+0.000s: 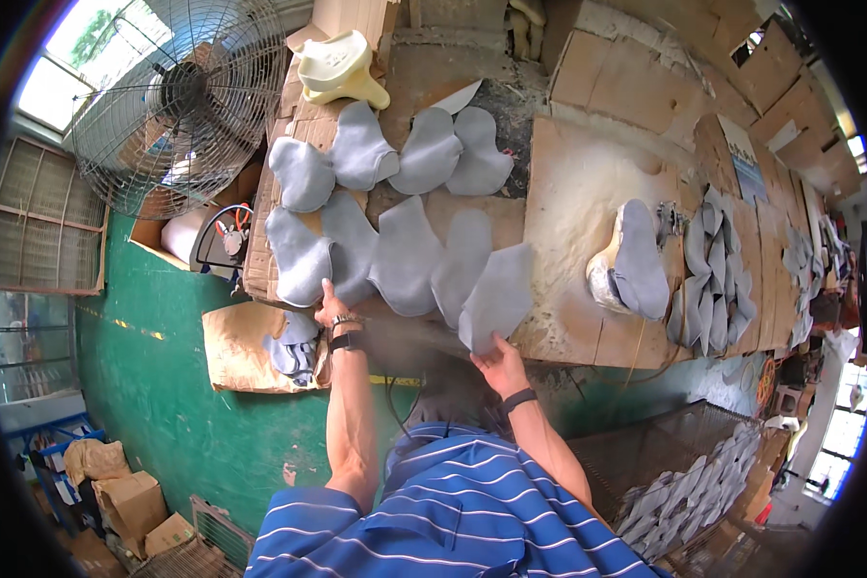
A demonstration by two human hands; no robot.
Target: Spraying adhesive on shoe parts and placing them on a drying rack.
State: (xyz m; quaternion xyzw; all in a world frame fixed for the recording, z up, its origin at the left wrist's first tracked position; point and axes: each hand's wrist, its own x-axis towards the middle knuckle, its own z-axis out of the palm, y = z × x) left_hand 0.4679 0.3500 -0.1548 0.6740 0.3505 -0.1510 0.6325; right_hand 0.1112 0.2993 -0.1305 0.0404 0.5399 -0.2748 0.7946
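Note:
Along the cardboard-covered table edge, my left hand [331, 306] pinches the lower corner of a grey, curved, leather-like piece [297, 258] at the left end of the near row. My right hand [500, 366] grips the bottom edge of another grey piece [497, 297], at that row's right end. Between them lie more such pieces, partly overlapping, among them a broad grey piece [407, 258] in the middle. Behind is a second row, with a rounded grey piece [302, 175] at its left. Fingertips under the pieces are hidden.
A cream plastic stool-like object [345, 69] stands at the table's back left, near a large wire-cage fan [178, 91]. Rightward, a grey piece covers a pale form [636, 265] beside stacked grey pieces [713, 275]. An open cardboard box [236, 349] sits below left; a mesh rack [694, 433] stands lower right.

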